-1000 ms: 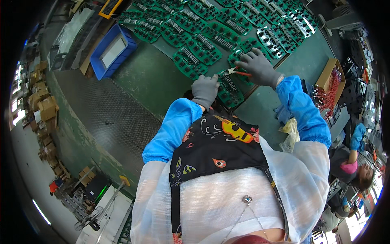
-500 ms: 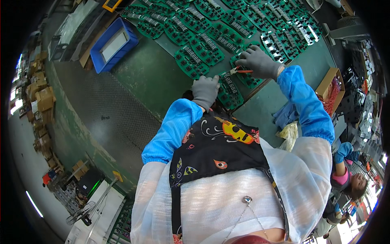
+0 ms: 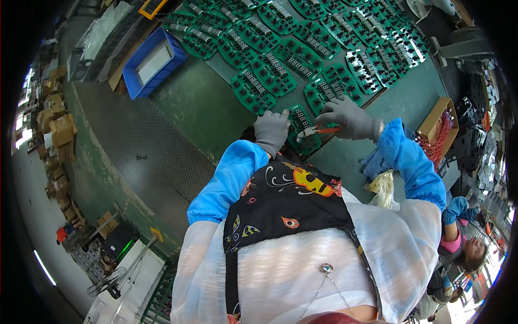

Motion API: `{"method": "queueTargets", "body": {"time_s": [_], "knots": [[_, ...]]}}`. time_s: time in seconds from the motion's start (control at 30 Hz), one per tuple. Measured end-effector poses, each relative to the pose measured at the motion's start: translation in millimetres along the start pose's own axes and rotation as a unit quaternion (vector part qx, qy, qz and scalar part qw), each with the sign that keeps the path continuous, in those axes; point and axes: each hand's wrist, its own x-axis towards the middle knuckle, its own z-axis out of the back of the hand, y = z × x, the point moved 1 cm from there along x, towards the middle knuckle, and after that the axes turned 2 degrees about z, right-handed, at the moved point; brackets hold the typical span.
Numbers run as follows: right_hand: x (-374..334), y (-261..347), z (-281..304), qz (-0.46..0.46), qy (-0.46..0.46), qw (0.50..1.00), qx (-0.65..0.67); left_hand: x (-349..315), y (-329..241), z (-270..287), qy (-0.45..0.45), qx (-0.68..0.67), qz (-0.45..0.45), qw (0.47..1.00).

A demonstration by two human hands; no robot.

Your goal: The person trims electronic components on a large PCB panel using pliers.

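My left hand (image 3: 271, 131), in a grey glove, is closed at the left edge of a green circuit board (image 3: 300, 114) that lies at the near edge of the table. A white digit display and small dark parts sit on this board. In my grey-gloved right hand (image 3: 352, 120) is a pair of cutters (image 3: 328, 130) with red handles. Their metal jaws reach over the near half of the same board; whether they touch it I cannot tell. Just beyond, several similar circuit boards (image 3: 252, 89) lie side by side in rows.
At the far left is a blue bin (image 3: 129, 81) with something pale inside. To the right stand a cardboard box (image 3: 426, 125) of red wires, a blue cloth (image 3: 375, 163) and a crumpled yellowish bag (image 3: 384, 189). A fan (image 3: 465, 43) is far right; another person (image 3: 458, 237) works lower right.
My right hand has brought the cutters nearer, from the farther boards to over the board at my left hand. My left hand stays at that board's edge.
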Motion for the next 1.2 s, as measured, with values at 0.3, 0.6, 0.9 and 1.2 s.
{"method": "queueTargets", "body": {"time_s": [0.3,0.6,0.9,1.2], "knots": [[-36,32,-5,-0.179,-0.199,0.963,-0.002,14,5,29,0.134,-0.073,0.038,0.988],[-26,111,-33,-0.263,-0.32,0.906,-0.09,15,-15,68,0.245,-0.843,0.17,0.447],[-52,130,-80,-0.442,-0.326,0.831,-0.083,36,16,45,0.224,-0.864,0.268,0.363],[-54,72,-94,-0.592,-0.368,0.711,-0.093,108,-40,51,0.162,-0.262,-0.151,0.939]]}}
